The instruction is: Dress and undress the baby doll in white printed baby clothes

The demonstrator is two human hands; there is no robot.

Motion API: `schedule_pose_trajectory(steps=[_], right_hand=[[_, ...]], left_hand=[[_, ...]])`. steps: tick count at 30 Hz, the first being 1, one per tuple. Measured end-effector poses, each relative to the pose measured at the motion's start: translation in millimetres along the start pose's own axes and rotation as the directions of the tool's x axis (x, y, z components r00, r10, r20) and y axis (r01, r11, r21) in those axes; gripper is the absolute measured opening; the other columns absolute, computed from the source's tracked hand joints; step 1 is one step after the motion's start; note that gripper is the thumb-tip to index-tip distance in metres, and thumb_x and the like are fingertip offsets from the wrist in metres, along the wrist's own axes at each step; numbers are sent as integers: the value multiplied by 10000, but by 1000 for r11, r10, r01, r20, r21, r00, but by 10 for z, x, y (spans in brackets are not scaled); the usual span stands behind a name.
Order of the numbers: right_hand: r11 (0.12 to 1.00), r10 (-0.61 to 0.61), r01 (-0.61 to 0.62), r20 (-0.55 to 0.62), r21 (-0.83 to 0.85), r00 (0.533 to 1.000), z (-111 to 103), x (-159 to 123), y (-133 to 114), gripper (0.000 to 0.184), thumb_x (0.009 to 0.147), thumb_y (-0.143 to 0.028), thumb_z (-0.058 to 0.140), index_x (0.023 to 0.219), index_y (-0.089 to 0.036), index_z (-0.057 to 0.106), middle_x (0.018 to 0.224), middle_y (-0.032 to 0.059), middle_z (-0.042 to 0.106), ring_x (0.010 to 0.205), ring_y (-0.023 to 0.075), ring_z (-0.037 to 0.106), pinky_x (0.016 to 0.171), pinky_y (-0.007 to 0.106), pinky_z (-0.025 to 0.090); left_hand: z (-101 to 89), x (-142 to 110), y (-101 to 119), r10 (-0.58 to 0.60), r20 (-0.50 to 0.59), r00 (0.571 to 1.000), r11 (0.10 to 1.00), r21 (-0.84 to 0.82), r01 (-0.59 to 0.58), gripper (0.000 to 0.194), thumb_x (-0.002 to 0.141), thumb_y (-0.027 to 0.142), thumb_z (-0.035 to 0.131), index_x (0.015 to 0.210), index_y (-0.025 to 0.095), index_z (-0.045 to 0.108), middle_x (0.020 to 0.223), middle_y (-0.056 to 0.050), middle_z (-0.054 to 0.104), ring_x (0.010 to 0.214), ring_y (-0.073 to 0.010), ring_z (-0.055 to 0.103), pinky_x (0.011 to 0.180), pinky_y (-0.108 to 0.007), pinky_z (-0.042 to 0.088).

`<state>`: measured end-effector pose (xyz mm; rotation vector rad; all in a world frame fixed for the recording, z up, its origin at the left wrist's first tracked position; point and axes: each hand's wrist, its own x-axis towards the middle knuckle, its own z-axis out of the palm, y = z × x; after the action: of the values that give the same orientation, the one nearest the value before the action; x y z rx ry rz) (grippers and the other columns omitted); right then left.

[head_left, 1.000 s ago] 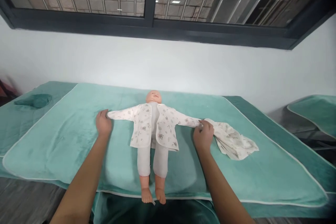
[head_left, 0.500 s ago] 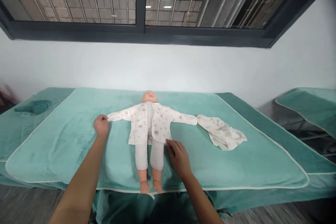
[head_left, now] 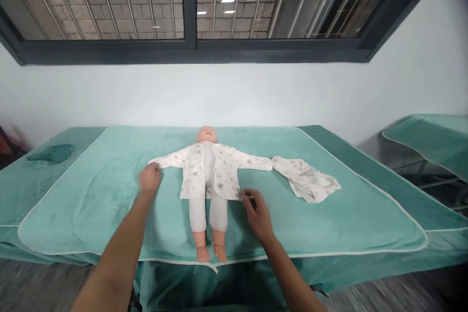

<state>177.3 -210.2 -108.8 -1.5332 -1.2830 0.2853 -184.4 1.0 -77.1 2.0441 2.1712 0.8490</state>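
Observation:
A baby doll (head_left: 206,134) lies on its back with its head toward the wall and bare feet toward me. It wears a white printed baby jacket (head_left: 227,175), unfastened down the front over its pale body, with both sleeves stretched sideways. My left hand (head_left: 150,178) is closed at the end of the left-side sleeve, its fingertips on the cuff. Beside the doll's hip, my right hand (head_left: 259,212) pinches the lower right corner of the jacket between thumb and fingers. A crumpled white printed garment (head_left: 310,183) lies right of the other cuff.
A green padded cover (head_left: 321,239) with white piping spreads over the bed. At the far left lies a small green cushion-like piece (head_left: 54,153). Another green-covered surface (head_left: 435,141) stands at the right. A white wall (head_left: 234,92) and a dark-framed window (head_left: 190,48) rise behind.
My left hand has shifted right and slightly onto the sleeve end. My right hand has moved right, drawing the jacket's lower corner outward. The view has shifted a little.

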Motion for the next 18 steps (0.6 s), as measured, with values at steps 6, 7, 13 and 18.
schedule_pose_trajectory(steps=[6, 7, 13, 18], right_hand=[[982, 140, -139, 2, -128, 990, 246, 735, 12, 446, 905, -613, 552, 1063, -201, 622, 1010, 106, 709, 938, 280, 644, 833, 414, 492], [977, 124, -118, 25, -178, 992, 320, 816, -8, 435, 908, -616, 544, 1036, -208, 620, 986, 101, 712, 938, 285, 641, 837, 415, 480], [986, 69, -44, 154, -159, 986, 570, 922, -52, 408, 983, -613, 399, 1052, -253, 578, 897, 45, 708, 825, 257, 641, 750, 370, 460], [996, 57, -70, 229, 49, 972, 582, 911, 47, 404, 974, -594, 440, 1195, -268, 527, 1008, 49, 728, 908, 271, 677, 811, 391, 501]], left_hand=[[-31, -113, 188, 194, 122, 973, 977, 61, -202, 263, 870, 114, 458, 885, 180, 712, 991, -139, 728, 944, -276, 665, 761, -333, 435], [-42, -135, 209, 208, 130, 969, 975, 57, -217, 269, 876, 114, 457, 917, 183, 714, 1018, -136, 730, 965, -275, 668, 773, -332, 443], [33, -374, 486, 265, 183, 947, 963, -91, -252, 290, 956, 268, 462, 1153, 217, 668, 1197, -109, 716, 1038, -278, 671, 838, -355, 475], [233, -499, 800, 172, 268, 948, 855, -519, -9, 360, 993, 465, 456, 1201, 231, 634, 1181, -112, 724, 1087, -301, 662, 987, -429, 457]])
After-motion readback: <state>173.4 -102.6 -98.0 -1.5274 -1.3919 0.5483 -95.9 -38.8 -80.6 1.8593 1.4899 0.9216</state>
